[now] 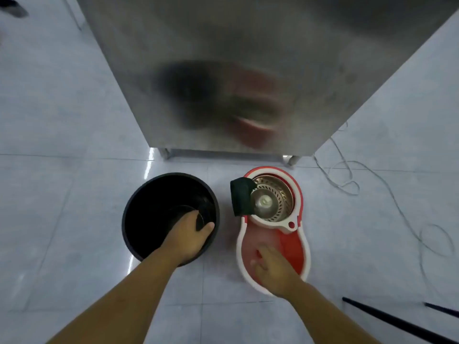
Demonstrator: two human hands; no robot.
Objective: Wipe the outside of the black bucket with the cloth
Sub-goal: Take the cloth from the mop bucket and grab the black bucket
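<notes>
The black bucket [149, 192] stands upright on the tiled floor, left of centre. My left hand [191, 235] grips its near right rim, with the fingers inside and the thumb along the edge. A dark cloth [241, 198] hangs folded over the left edge of the spinner basket in the red and white mop bucket [301, 247]. My right hand [273, 266] is blurred, fingers apart, over the near red compartment of the mop bucket. It holds nothing and is apart from the cloth.
A stainless steel cabinet [248, 70] on short legs rises just behind both buckets. A white cord [347, 184] loops across the floor at the right. Two dark poles [387, 319] lie at the bottom right. A dark shoe [15, 7] sits far top left.
</notes>
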